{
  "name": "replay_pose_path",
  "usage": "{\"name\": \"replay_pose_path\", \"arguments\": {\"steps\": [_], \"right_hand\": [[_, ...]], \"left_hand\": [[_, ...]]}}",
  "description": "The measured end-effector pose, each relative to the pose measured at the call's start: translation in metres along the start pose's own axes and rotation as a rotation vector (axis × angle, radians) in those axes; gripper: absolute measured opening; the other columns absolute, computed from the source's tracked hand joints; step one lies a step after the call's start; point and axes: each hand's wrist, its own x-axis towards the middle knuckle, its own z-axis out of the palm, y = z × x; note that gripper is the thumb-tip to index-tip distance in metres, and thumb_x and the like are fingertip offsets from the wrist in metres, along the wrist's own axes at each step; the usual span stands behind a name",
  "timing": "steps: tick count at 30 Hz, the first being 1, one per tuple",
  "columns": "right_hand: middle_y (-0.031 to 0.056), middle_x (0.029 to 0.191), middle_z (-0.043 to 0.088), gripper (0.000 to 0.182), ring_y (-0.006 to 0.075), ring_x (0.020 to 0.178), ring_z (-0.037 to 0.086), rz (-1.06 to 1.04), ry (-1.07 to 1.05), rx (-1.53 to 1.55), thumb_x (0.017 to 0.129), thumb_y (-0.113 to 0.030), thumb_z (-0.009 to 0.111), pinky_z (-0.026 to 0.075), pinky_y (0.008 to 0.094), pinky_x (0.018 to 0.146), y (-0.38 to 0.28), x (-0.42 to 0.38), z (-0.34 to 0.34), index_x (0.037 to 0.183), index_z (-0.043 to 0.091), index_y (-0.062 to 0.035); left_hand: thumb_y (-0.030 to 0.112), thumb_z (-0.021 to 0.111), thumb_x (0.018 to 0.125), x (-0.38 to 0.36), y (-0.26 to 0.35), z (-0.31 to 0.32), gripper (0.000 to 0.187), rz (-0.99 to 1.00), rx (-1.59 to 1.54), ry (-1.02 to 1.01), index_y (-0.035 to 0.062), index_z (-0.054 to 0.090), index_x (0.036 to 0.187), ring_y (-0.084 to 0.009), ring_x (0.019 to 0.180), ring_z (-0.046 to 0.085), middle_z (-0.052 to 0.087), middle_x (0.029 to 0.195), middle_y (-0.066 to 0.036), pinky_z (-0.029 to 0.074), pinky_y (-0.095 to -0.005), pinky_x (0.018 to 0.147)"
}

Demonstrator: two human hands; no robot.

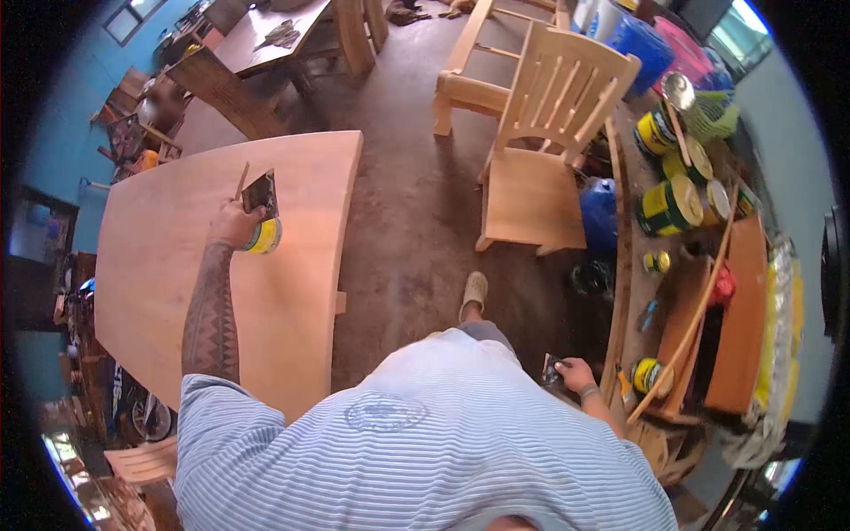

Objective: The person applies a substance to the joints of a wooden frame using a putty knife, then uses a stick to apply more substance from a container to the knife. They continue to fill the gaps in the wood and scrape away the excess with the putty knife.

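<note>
Tabletop (177, 265) of pale bare wood fills the nine o'clock side of the view. Wooden chair (540, 133) stands at one o'clock, with a cluttered bench (739, 310) of yellow cans (668, 205) at three o'clock. Left hand (235, 221), arm outstretched toward ten o'clock, closes around a small yellow tin (264, 235) and a dark flat scraper (259, 192) over the tabletop. Right hand (575, 373), at four o'clock beside the bench, grips a small dark object (551, 369) that is too small to identify.
</note>
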Motion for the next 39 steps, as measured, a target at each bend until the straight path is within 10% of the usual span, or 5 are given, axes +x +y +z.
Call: {"name": "replay_pose_path", "arguments": {"steps": [3, 5, 9, 16, 39], "right_hand": [[0.0228, 0.098, 0.074, 0.037, 0.036, 0.093, 0.072, -0.095, -0.047, -0.048, 0.092, -0.033, 0.072, 0.054, 0.0441, 0.082, 0.017, 0.101, -0.01, 0.104, 0.074, 0.0011], [0.0237, 0.131, 0.068, 0.055, 0.0374, 0.12, 0.066, 0.031, -0.23, -0.034, 0.092, -0.039, 0.075, 0.051, 0.042, 0.104, -0.031, 0.15, -0.055, 0.128, 0.069, 0.002], [0.0211, 0.1, 0.076, 0.038, 0.0346, 0.096, 0.072, -0.405, 0.016, -0.138, 0.095, -0.033, 0.071, 0.054, 0.0422, 0.088, -0.097, 0.255, -0.094, 0.108, 0.074, 0.0021], [0.0116, 0.09, 0.075, 0.034, 0.0212, 0.078, 0.068, -0.25, -0.279, 0.089, 0.096, -0.025, 0.072, 0.056, 0.038, 0.075, -0.292, 0.395, -0.153, 0.118, 0.073, 0.0013], [0.0205, 0.104, 0.076, 0.039, 0.0293, 0.092, 0.074, -0.758, -0.564, -0.516, 0.094, -0.03, 0.072, 0.055, 0.0419, 0.084, -0.72, 0.657, -0.152, 0.119, 0.072, -0.0002]], "left_hand": [[0.051, 0.07, 0.091, -0.004, 0.054, -0.043, 0.053, -0.237, 0.077, -0.076, 0.0007, 0.074, 0.105, -0.0434, 0.104, 0.067, 0.07, 0.11, -0.026, 0.056, -0.049, 0.09], [0.051, 0.07, 0.091, -0.01, 0.036, -0.029, 0.052, -0.314, -0.06, -0.122, 0.001, 0.074, 0.106, -0.0442, 0.104, 0.067, 0.069, 0.111, -0.027, 0.057, -0.0484, 0.088], [0.054, 0.066, 0.091, 0.011, 0.054, -0.053, 0.056, -0.415, 0.007, -0.132, 0.0046, 0.073, 0.116, -0.0435, 0.115, 0.065, 0.063, 0.129, -0.026, 0.052, -0.0506, 0.099], [0.055, 0.066, 0.091, 0.027, 0.066, -0.057, 0.062, -0.649, 0.018, -0.141, 0.0069, 0.067, 0.13, -0.042, 0.124, 0.06, 0.055, 0.141, -0.023, 0.048, -0.0498, 0.106], [0.049, 0.067, 0.092, 0.164, 0.047, -0.07, 0.063, -1.145, -0.059, -0.107, 0.0014, 0.066, 0.132, -0.0464, 0.132, 0.05, 0.04, 0.158, -0.014, 0.046, -0.0522, 0.11]]}}
